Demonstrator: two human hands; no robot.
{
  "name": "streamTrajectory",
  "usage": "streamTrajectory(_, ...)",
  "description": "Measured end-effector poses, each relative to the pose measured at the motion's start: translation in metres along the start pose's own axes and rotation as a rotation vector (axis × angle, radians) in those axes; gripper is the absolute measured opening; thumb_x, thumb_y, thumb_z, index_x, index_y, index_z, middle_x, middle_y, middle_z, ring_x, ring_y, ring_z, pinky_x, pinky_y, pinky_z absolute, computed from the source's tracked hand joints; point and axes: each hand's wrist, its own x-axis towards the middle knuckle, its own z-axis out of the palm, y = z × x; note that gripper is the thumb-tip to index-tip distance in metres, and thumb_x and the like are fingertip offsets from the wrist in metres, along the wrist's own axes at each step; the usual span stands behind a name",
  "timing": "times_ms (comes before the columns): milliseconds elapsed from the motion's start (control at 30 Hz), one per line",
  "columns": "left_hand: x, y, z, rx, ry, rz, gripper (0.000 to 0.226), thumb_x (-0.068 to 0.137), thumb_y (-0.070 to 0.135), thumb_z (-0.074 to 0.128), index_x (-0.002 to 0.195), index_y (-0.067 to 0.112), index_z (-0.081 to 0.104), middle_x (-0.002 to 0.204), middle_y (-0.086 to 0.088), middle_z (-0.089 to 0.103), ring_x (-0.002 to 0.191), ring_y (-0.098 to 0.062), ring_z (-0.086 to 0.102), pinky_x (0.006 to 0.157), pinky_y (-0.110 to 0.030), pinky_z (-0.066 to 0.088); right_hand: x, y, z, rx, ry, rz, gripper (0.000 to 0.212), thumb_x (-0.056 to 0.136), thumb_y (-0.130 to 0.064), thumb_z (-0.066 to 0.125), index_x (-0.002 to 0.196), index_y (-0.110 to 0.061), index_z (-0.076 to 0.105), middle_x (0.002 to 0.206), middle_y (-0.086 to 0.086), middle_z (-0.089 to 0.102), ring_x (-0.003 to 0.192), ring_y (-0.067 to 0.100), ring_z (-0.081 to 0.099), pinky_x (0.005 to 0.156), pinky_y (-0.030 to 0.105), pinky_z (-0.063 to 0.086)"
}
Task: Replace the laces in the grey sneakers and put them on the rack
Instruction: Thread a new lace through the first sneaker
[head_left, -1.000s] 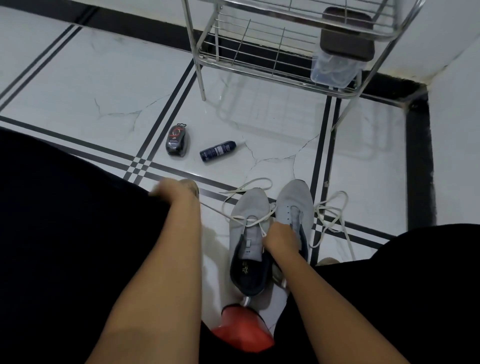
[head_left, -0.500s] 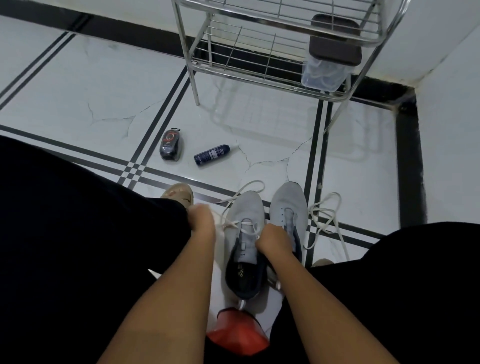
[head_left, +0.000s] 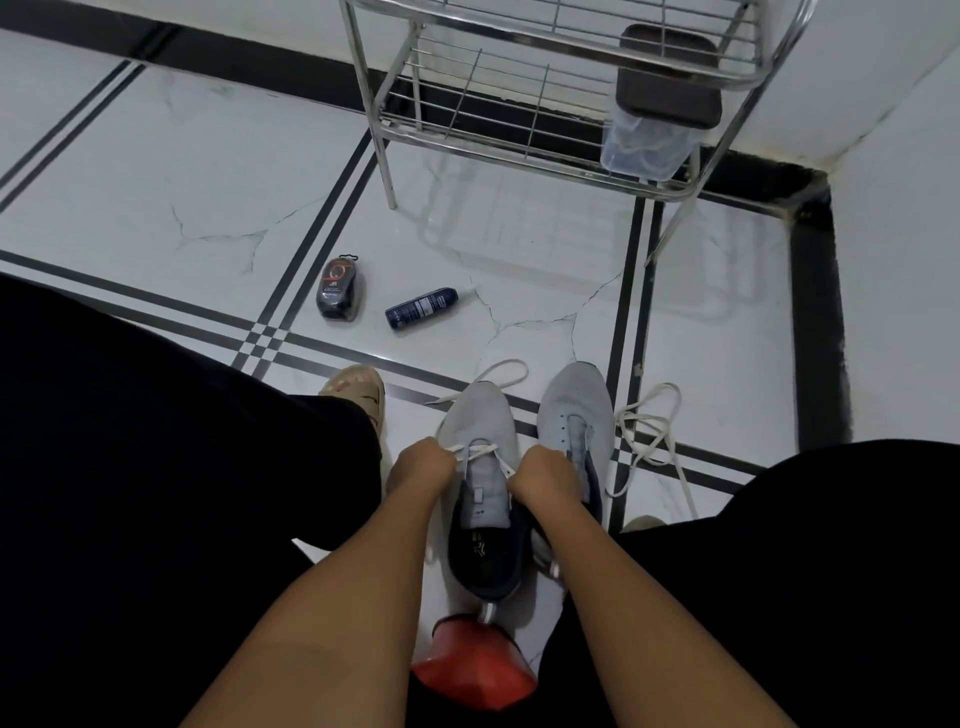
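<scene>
Both grey sneakers stand side by side on the white tiled floor (head_left: 182, 171), toes pointing toward the rack (head_left: 524, 130), likely so that the eyelets face up within easy reach of someone seated above them. The left hand (head_left: 421, 467) and the right hand (head_left: 543, 473) flank the throat of the left sneaker (head_left: 480, 421), each grip curled and clamped on a strand of the white lace (head_left: 480, 449), which crosses the tongue between the two fists; pulling from both sides at once looks like a way to even the lace and seat it in the lower eyelets. The right sneaker (head_left: 574, 405) stands just beside it, touching or nearly so, with its eyelet rows bare, and a loose lace (head_left: 649, 431) lies coiled on the floor at its far side, apparently waiting its turn. The uppers look like soft knit or mesh with dark padded collars; the laces are flat, pale and limp. The rack is thin chromed wire with a grid shelf that offers room for the pair, and at its right end sits a clear plastic container (head_left: 644, 143) with a dark lid. A dark rounded pouch-like item (head_left: 340, 288) and a small dark cylindrical bottle (head_left: 421, 307) lie on the glossy tiles well apart from the shoes. A red plastic object (head_left: 472, 665) sits behind the heels.
</scene>
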Motion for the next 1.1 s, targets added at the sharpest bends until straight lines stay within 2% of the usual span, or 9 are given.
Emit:
streamTrajectory(133,-0.002,-0.001,0.000,0.095,0.170,0.027,0.044,0.094,0.040,0.045,0.130,0.017,0.046,0.134,-0.011,0.045,0.124,-0.032,0.044,0.095,-0.041,0.040,0.000,-0.002,0.001,-0.048,0.011,-0.029,0.025,0.093,-0.019,0.052,0.116,-0.009,0.059,0.119,0.010,0.061,0.109,0.027,0.060,0.074,0.029,0.043)
streamTrajectory(233,-0.001,0.003,0.005,0.252,0.267,0.227,0.037,0.097,0.035,0.041,0.129,0.017,0.045,0.132,-0.011,0.044,0.123,-0.031,0.040,0.097,-0.043,0.037,0.000,-0.002,0.003,-0.064,0.014,-0.052,0.024,0.093,-0.015,0.050,0.114,-0.008,0.060,0.119,0.010,0.062,0.107,0.026,0.061,0.073,0.028,0.043)
streamTrajectory(367,0.005,0.006,0.001,0.292,0.093,0.168,0.048,0.097,0.043,0.040,0.136,0.014,0.045,0.136,-0.013,0.038,0.128,-0.032,0.033,0.102,-0.045,0.033,-0.002,-0.001,0.002,-0.073,0.011,-0.074,0.026,0.094,-0.014,0.049,0.116,-0.007,0.059,0.121,0.011,0.061,0.110,0.027,0.060,0.076,0.029,0.044)
streamTrajectory(567,-0.008,0.026,-0.018,-0.164,-0.108,0.002,0.045,0.088,0.030,0.045,0.124,0.006,0.057,0.130,-0.017,0.053,0.124,-0.032,0.046,0.098,-0.036,0.038,-0.002,0.003,0.001,-0.079,-0.008,-0.096,0.027,0.096,-0.021,0.049,0.117,-0.007,0.059,0.120,0.012,0.062,0.109,0.028,0.061,0.079,0.031,0.046)
streamTrajectory(667,-0.020,0.035,-0.039,-0.432,-0.140,0.053,0.022,0.083,0.020,0.054,0.097,0.005,0.062,0.103,-0.016,0.059,0.095,-0.027,0.055,0.076,-0.033,0.037,-0.001,0.004,0.001,-0.077,-0.039,-0.102,0.028,0.094,-0.024,0.052,0.116,-0.007,0.058,0.118,0.012,0.062,0.107,0.028,0.061,0.082,0.032,0.049)
streamTrajectory(733,-0.031,0.043,-0.056,-0.539,-0.132,0.125,0.014,0.080,0.020,0.059,0.086,0.008,0.057,0.094,-0.008,0.054,0.084,-0.020,0.049,0.074,-0.031,0.036,-0.001,0.003,-0.001,-0.086,-0.074,-0.102,0.030,0.091,-0.025,0.057,0.116,-0.008,0.057,0.117,0.012,0.062,0.106,0.029,0.061,0.086,0.034,0.050)
streamTrajectory(867,-0.058,0.058,-0.095,-0.708,-0.161,0.308,0.019,0.086,0.031,0.063,0.076,0.016,0.071,0.113,0.001,0.064,0.104,-0.016,0.053,0.085,-0.032,0.040,0.001,-0.005,-0.026,-0.052,-0.092,-0.128,0.035,0.089,-0.034,0.055,0.108,-0.006,0.063,0.106,0.011,0.068,0.095,0.028,0.064,0.080,0.030,0.046)
streamTrajectory(967,-0.076,0.064,-0.116,-0.789,-0.172,0.432,0.018,0.087,0.032,0.064,0.084,0.021,0.077,0.125,0.005,0.063,0.119,-0.012,0.046,0.098,-0.032,0.029,-0.006,-0.012,-0.060,0.229,0.041,-0.185,0.029,0.090,-0.030,0.055,0.102,-0.006,0.066,0.098,0.010,0.068,0.093,0.026,0.064,0.074,0.030,0.045)
streamTrajectory(1100,-0.089,0.071,-0.126,-0.942,-0.179,0.490,0.020,0.090,0.024,0.063,0.102,0.012,0.073,0.111,0.009,0.068,0.098,0.009,0.052,0.097,-0.027,0.021,-0.032,-0.019,-0.105,0.969,-0.035,-0.242,0.015,0.089,-0.016,0.060,0.098,-0.012,0.071,0.096,0.004,0.069,0.090,0.017,0.063,0.084,0.036,0.052)
